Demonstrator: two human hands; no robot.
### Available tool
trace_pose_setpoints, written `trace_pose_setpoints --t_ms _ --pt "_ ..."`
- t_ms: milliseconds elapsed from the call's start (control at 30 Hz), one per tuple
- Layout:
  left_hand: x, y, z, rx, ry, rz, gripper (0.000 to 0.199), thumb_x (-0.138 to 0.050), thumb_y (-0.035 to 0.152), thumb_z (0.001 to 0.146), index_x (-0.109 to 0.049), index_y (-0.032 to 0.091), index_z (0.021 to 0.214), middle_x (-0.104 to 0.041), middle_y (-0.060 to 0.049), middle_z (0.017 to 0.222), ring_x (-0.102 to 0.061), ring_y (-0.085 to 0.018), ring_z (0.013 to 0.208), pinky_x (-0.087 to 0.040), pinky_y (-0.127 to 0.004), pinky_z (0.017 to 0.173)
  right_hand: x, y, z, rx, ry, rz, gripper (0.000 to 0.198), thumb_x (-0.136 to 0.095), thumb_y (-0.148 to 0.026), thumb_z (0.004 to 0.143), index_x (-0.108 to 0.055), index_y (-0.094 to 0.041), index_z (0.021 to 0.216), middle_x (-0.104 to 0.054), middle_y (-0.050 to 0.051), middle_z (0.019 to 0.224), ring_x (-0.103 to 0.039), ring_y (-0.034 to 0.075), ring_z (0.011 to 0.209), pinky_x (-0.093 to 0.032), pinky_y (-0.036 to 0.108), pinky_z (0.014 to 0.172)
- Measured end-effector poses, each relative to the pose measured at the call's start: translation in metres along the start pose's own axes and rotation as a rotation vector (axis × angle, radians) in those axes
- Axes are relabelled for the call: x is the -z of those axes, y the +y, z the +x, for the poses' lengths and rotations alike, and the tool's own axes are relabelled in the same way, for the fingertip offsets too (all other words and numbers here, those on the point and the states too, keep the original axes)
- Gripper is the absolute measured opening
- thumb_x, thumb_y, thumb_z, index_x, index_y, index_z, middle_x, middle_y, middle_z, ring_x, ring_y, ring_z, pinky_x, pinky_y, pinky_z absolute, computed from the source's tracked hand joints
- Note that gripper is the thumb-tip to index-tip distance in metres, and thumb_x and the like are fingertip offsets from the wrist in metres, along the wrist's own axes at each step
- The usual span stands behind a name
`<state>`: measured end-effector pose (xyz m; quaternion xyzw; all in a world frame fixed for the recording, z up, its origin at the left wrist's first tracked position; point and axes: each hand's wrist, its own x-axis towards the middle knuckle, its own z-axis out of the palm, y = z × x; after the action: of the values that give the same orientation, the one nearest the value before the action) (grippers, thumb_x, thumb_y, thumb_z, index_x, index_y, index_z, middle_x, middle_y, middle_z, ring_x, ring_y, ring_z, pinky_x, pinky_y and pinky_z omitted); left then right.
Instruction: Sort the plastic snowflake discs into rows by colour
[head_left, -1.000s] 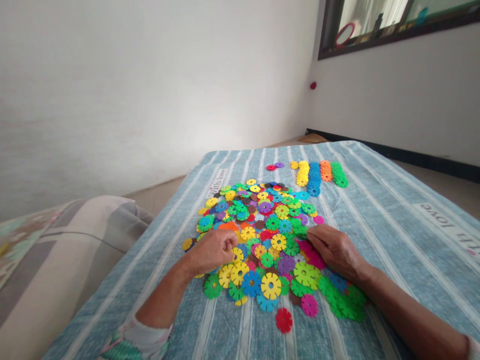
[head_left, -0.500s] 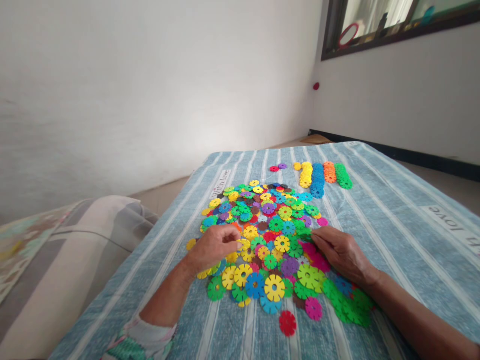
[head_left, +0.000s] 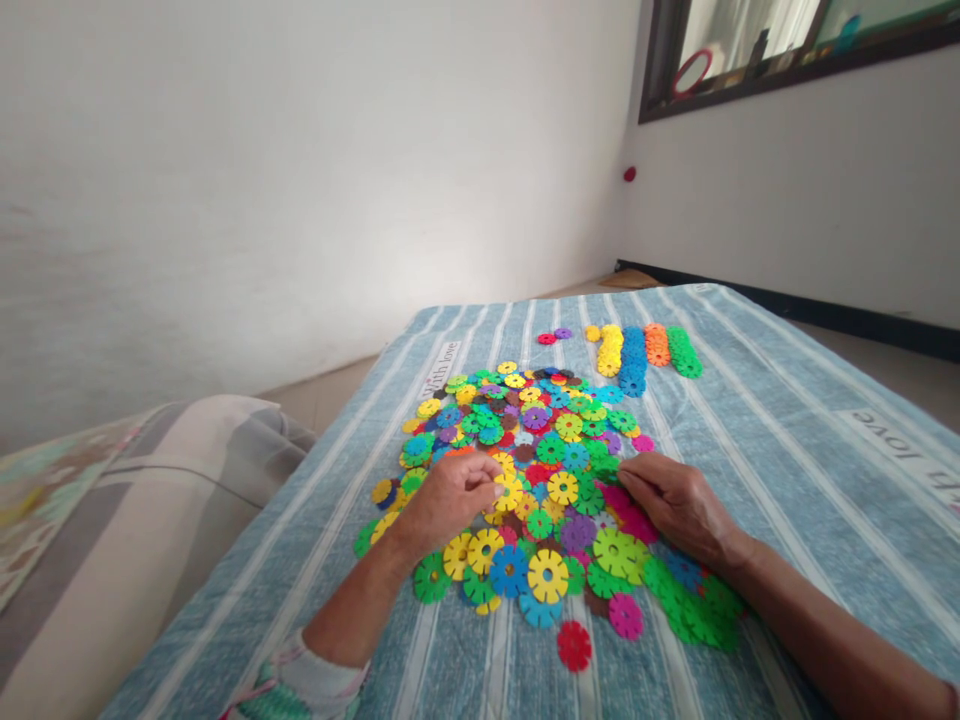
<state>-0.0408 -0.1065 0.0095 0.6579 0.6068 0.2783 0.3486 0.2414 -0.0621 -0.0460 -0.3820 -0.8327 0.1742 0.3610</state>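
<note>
My left hand [head_left: 461,495] is over the left-middle of a pile of notched plastic discs, thumb and fingers pinched on a yellow notched disc [head_left: 509,493]. At the right side of the pile my right hand [head_left: 679,505] is closed, its fingertips on a green notched disc [head_left: 606,470]. Magenta discs [head_left: 630,515] lie just under that hand, partly covered. Below its wrist spreads a group of green discs [head_left: 694,605]. Nearer to me are a yellow disc [head_left: 547,576], a blue disc [head_left: 509,571] and a single red disc [head_left: 574,646].
Toward the far end of the striped cloth [head_left: 787,480] lie overlapping rows of yellow discs [head_left: 610,350], blue discs [head_left: 634,360], orange discs [head_left: 657,345] and green discs [head_left: 684,352]. A red disc [head_left: 547,339] and a purple disc [head_left: 563,333] lie left of them.
My left hand has moved a little to the right over the pile with the yellow disc at its fingertips. My right hand has hardly moved.
</note>
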Motion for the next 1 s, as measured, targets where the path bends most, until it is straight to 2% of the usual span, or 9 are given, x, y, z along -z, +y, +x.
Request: trace_pose_setpoints --t_ms 100,200,467,633,800,1000 --pt "-0.002 0.003 0.001 -0.012 0.012 0.025 0.011 -0.051 0.027 0.069 -0.054 0.016 0.072 -0.033 0.009 0.05 -0.031 -0.006 0.046 -0.024 -0.02 0.046 0.0 0.0 0.0 0.002 -0.008 -0.001 0.026 -0.041 -0.028 0.092 -0.059 -0.02 0.076 -0.059 0.003 0.068 -0.054 0.015 0.064 -0.044 0.028 0.062" --pt "-0.003 0.007 0.001 -0.004 0.042 0.046 0.013 -0.053 0.028 0.069 -0.055 0.016 0.072 -0.032 0.009 0.05 -0.031 -0.007 0.047 -0.024 -0.021 0.047 0.0 0.0 0.0 0.01 -0.014 -0.006 0.026 -0.041 -0.028 0.093 -0.059 -0.019 0.075 -0.058 0.003 0.068 -0.054 0.015 0.064 -0.044 0.028 0.063" --pt "-0.013 0.016 0.007 0.015 -0.025 0.023 0.017 -0.056 0.029 0.067 -0.061 0.016 0.076 -0.046 0.006 0.055 -0.044 -0.009 0.052 -0.033 -0.02 0.05 0.0 0.001 -0.001 0.046 -0.021 -0.022 0.026 -0.041 -0.027 0.093 -0.06 -0.019 0.077 -0.06 0.004 0.07 -0.055 0.015 0.066 -0.045 0.029 0.065" --pt "-0.031 0.023 0.021 -0.038 -0.087 0.025 0.014 -0.057 0.025 0.068 -0.063 0.015 0.075 -0.053 0.004 0.057 -0.048 -0.01 0.053 -0.036 -0.02 0.05 0.0 0.002 0.0 0.096 -0.035 -0.057 0.027 -0.041 -0.027 0.093 -0.06 -0.02 0.074 -0.061 0.004 0.069 -0.056 0.016 0.067 -0.045 0.03 0.065" --pt "-0.049 0.023 0.042 -0.115 -0.09 0.198 0.019 -0.059 0.024 0.069 -0.068 0.014 0.083 -0.061 0.001 0.066 -0.056 -0.013 0.062 -0.041 -0.022 0.056 0.001 0.002 0.0 0.105 -0.032 -0.07 0.027 -0.041 -0.027 0.093 -0.059 -0.02 0.075 -0.06 0.003 0.069 -0.055 0.015 0.067 -0.045 0.029 0.065" --pt "-0.049 0.023 0.048 -0.143 -0.049 0.37 0.015 -0.059 0.022 0.071 -0.069 0.016 0.08 -0.06 0.0 0.067 -0.054 -0.013 0.063 -0.038 -0.022 0.056 0.003 0.0 0.001 0.1 -0.045 -0.08 0.028 -0.041 -0.026 0.093 -0.057 -0.019 0.071 -0.058 0.002 0.066 -0.053 0.015 0.065 -0.043 0.028 0.063"
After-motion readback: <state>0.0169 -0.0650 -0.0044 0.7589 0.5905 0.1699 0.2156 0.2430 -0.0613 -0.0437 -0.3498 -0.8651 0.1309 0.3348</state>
